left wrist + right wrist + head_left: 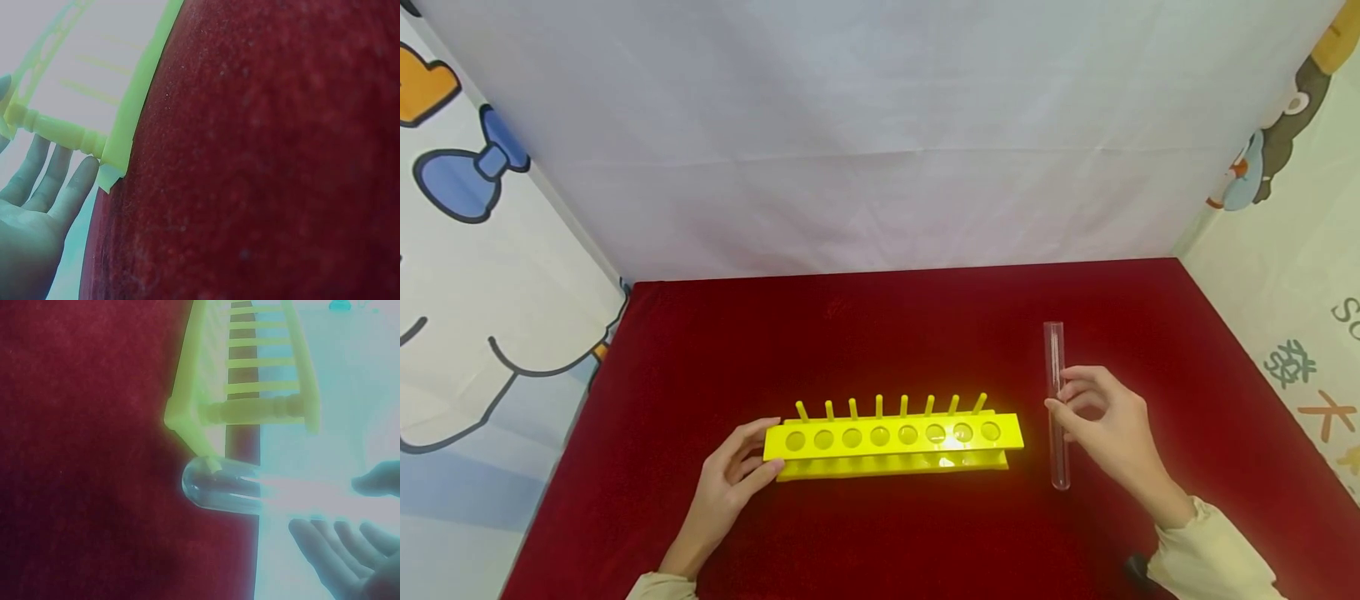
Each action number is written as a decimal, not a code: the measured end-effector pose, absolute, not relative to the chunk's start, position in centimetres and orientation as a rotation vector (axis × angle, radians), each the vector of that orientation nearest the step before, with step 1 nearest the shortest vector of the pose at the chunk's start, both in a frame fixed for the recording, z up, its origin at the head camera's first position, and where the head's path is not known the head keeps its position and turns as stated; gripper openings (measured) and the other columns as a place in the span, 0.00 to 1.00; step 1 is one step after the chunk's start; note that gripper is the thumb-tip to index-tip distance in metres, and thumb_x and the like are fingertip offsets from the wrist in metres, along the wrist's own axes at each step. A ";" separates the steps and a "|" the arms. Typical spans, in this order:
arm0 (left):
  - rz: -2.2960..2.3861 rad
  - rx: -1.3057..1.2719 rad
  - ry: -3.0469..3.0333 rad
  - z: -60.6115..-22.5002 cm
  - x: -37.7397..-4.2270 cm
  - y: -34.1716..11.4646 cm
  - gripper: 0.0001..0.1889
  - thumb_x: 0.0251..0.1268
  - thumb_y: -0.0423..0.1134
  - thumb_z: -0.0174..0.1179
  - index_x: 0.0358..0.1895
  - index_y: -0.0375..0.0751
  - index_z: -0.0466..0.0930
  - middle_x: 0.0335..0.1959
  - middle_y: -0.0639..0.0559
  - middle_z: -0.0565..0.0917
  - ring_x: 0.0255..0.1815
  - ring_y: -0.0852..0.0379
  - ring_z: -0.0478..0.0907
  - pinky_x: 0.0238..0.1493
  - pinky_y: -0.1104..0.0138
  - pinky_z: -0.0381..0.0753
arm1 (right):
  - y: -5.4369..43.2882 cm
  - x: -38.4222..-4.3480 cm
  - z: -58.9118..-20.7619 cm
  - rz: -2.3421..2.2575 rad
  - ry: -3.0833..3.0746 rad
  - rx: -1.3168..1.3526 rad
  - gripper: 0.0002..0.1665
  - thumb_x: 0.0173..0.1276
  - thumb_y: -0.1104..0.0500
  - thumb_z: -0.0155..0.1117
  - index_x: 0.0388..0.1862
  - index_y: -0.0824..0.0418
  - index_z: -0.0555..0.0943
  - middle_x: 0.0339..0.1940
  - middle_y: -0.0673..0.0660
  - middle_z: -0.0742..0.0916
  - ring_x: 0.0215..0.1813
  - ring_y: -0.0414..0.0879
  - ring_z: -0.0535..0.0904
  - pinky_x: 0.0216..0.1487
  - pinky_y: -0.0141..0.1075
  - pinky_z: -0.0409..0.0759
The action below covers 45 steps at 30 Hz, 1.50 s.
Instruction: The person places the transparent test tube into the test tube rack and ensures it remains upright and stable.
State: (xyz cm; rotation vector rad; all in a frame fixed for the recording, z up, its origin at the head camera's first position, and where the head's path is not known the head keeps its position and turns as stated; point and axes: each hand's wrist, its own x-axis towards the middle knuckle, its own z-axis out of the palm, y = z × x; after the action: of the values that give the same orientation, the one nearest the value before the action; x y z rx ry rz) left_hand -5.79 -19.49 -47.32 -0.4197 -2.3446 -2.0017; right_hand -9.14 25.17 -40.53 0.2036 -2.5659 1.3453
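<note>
A yellow test tube rack (891, 442) stands on the red cloth, with a row of round holes on top and several pegs along its back. My left hand (730, 475) grips the rack's left end, thumb at the front corner and fingers at the back. In the left wrist view, fingers (75, 187) lie by the rack's end post (62, 132). To the right of the rack, my right hand (1105, 429) pinches a clear glass test tube (1055, 358) between thumb and fingers. The tube is upright, its rounded end down; the right wrist view shows that rounded bottom (219, 487) near the rack's end.
The red tablecloth (880, 542) covers the table. A pale curtain (880, 167) hangs behind its far edge, and printed cartoon panels (475, 292) flank both sides. A small dark object (1137, 567) lies by the right sleeve, too little of it showing to name.
</note>
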 end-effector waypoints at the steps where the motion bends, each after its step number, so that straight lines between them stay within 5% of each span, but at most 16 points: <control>1: -2.001 -0.419 -2.345 -47.3 -5.8 -19.5 0.25 0.63 0.27 0.59 0.63 0.31 0.66 0.53 0.41 0.74 0.50 0.52 0.76 0.43 0.68 0.81 | 25.2 -9.1 -40.5 1.343 -2.557 0.203 0.23 0.55 0.68 0.72 0.49 0.64 0.76 0.32 0.56 0.81 0.27 0.38 0.79 0.24 0.32 0.81; 17: -2.015 -0.431 -2.333 -47.4 -5.8 -19.5 0.25 0.63 0.27 0.59 0.64 0.32 0.66 0.53 0.41 0.75 0.50 0.54 0.76 0.43 0.67 0.80 | 22.8 -7.6 -36.6 1.341 -2.486 0.184 0.22 0.53 0.76 0.69 0.47 0.72 0.75 0.32 0.61 0.81 0.27 0.38 0.80 0.26 0.28 0.80; 45: -2.020 -0.436 -2.334 -47.4 -5.9 -19.6 0.25 0.63 0.27 0.59 0.64 0.32 0.66 0.53 0.41 0.75 0.50 0.54 0.76 0.43 0.67 0.81 | 22.4 -7.2 -35.8 1.355 -2.316 0.371 0.25 0.47 0.81 0.68 0.46 0.74 0.75 0.32 0.63 0.81 0.34 0.34 0.79 0.29 0.23 0.79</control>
State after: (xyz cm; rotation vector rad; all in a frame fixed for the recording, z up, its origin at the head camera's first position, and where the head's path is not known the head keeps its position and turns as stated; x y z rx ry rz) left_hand -5.87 -19.59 -47.42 -0.4357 -2.3337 -2.0204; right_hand -7.16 22.41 -35.82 0.3715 -2.3156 1.3553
